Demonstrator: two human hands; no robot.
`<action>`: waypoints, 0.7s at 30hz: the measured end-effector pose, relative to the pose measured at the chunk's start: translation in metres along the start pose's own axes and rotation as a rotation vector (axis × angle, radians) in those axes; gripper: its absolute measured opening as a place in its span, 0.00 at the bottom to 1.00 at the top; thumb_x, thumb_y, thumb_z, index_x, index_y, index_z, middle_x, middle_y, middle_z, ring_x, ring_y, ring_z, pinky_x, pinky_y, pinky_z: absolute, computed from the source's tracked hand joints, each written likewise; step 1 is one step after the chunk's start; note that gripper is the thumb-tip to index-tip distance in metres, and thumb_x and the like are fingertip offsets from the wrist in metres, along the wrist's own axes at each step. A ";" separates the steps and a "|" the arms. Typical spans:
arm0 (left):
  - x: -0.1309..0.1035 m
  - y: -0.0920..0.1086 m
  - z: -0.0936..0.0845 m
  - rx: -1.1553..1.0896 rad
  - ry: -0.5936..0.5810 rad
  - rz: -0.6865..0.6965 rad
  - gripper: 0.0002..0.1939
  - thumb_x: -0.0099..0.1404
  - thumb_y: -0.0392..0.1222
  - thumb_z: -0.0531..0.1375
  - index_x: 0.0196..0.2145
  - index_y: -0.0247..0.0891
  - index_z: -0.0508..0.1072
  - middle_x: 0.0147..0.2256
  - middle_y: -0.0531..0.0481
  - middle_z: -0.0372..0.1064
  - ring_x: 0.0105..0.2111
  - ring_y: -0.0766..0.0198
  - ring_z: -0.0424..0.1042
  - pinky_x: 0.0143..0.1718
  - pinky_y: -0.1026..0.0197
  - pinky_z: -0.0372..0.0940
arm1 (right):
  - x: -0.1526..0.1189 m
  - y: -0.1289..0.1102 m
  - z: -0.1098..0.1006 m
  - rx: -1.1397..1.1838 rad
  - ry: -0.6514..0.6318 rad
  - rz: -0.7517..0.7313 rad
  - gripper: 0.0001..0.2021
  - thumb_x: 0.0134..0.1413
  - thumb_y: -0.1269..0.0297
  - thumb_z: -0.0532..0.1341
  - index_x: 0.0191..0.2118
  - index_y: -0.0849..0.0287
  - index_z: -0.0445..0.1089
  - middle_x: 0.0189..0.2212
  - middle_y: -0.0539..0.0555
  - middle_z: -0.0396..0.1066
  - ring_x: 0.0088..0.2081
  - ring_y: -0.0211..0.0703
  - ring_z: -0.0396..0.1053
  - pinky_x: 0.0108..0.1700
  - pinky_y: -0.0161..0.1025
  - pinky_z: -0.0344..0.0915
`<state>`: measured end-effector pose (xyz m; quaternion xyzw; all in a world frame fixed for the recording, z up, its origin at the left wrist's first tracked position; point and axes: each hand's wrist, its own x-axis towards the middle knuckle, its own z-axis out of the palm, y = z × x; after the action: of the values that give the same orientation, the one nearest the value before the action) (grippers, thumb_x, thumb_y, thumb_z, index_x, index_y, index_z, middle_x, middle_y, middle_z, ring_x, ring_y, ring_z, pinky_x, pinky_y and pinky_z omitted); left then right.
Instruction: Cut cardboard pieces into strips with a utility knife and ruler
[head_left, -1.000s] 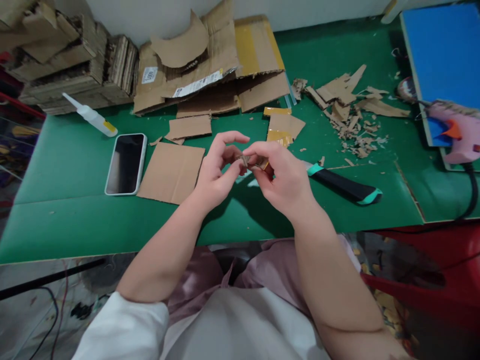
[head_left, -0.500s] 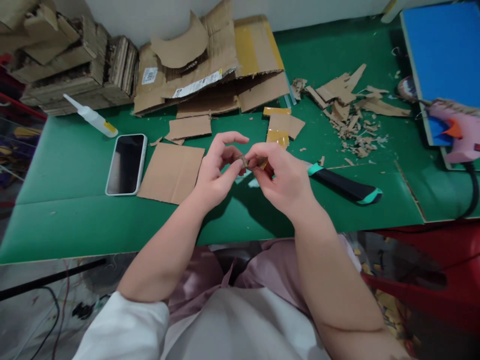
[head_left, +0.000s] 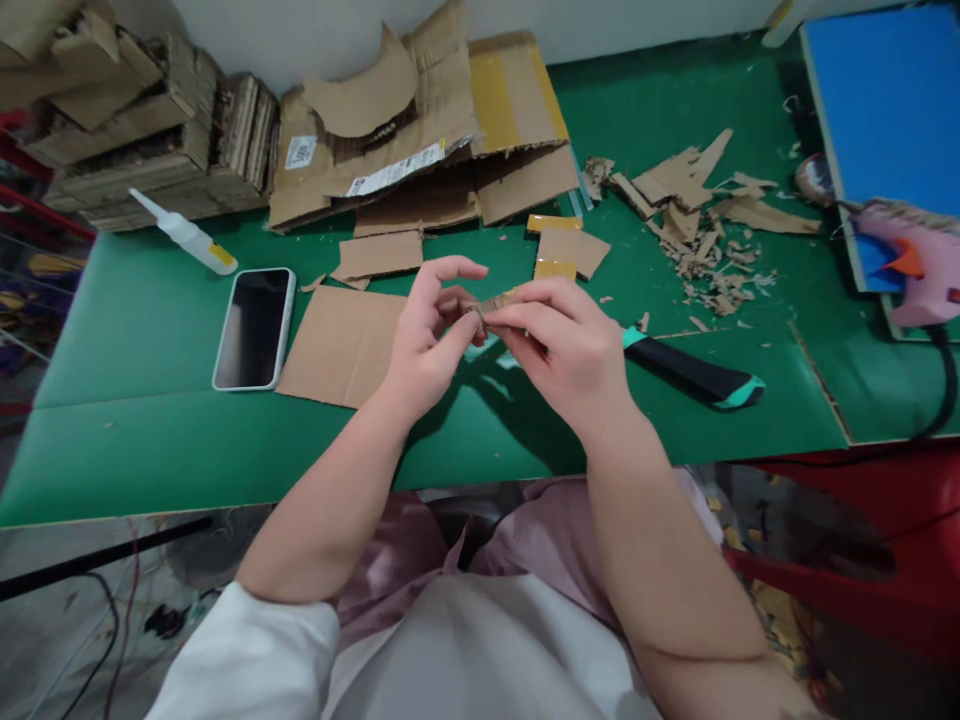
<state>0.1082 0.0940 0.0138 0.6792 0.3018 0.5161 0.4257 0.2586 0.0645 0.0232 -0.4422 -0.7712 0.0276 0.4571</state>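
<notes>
Between my two hands is a small strip of corrugated cardboard (head_left: pixel 491 305), its ridges showing. My left hand (head_left: pixel 427 340) pinches one end between thumb and fingers, with the index finger lifted and curved above. From the other side, my right hand (head_left: pixel 566 350) grips the strip in its fingertips. Fingers hide part of the strip. A flat cardboard square (head_left: pixel 341 345) lies on the green table by my left wrist. Close to my right hand rests a cutter with a black and teal handle (head_left: pixel 694 370); its front end is behind the hand. A taped cardboard piece (head_left: pixel 559 250) lies just beyond.
A phone (head_left: pixel 255 328) and a white squeeze bottle (head_left: pixel 187 240) lie left. Behind are folded cardboard (head_left: pixel 420 150) and stacked cardboard (head_left: pixel 150 150). Cardboard scraps (head_left: pixel 697 220) lie right, near a pink glue gun (head_left: pixel 915 250) and blue board (head_left: pixel 885 110). The table's front edge is near my forearms.
My left hand has shifted slightly left. The right fingers have straightened and moved a little, so more of the cardboard strip shows between the hands.
</notes>
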 end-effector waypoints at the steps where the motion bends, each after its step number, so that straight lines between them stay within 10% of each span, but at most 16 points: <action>1: 0.000 0.000 0.000 -0.009 0.001 0.000 0.12 0.60 0.38 0.57 0.42 0.45 0.63 0.24 0.58 0.62 0.23 0.71 0.67 0.25 0.67 0.66 | 0.000 -0.001 0.001 -0.007 0.007 0.010 0.07 0.57 0.73 0.56 0.33 0.57 0.71 0.33 0.52 0.70 0.36 0.36 0.68 0.37 0.34 0.64; 21: -0.001 0.001 0.000 -0.004 -0.021 0.004 0.11 0.61 0.40 0.58 0.42 0.45 0.63 0.25 0.57 0.64 0.23 0.71 0.66 0.25 0.65 0.67 | 0.000 0.002 0.002 0.257 -0.057 0.063 0.13 0.53 0.80 0.54 0.40 0.54 0.63 0.36 0.49 0.69 0.37 0.36 0.69 0.36 0.36 0.67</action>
<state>0.1081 0.0925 0.0142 0.6842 0.2950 0.5104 0.4294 0.2584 0.0664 0.0214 -0.4028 -0.7599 0.1531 0.4867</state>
